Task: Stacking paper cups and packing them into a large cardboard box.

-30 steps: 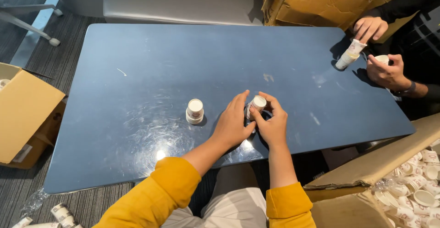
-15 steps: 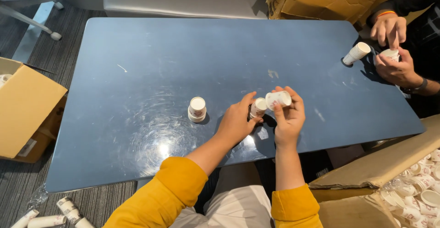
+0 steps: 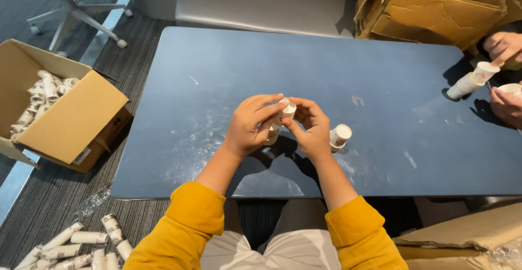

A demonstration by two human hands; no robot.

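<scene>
My left hand (image 3: 251, 124) and my right hand (image 3: 311, 130) meet above the blue table (image 3: 217, 85), both pinching a small white paper cup (image 3: 286, 110) between the fingertips. A second small cup (image 3: 270, 135) shows just under my left fingers; I cannot tell whether it is held or resting on the table. A third cup (image 3: 340, 136) sits on the table right beside my right hand. Yellow sleeves cover both my forearms.
Another person's hands (image 3: 503, 44) work a stack of cups (image 3: 468, 81) at the table's right edge. An open cardboard box (image 3: 65, 118) with cup stacks stands on the floor at left, with more cup stacks (image 3: 81, 243) below it. Crumpled boxes (image 3: 435, 9) and a grey bench (image 3: 261, 4) lie beyond the table.
My hands have lifted off the table and closed together on one cup. A cup now sits to the right of my right hand. The view has swung left.
</scene>
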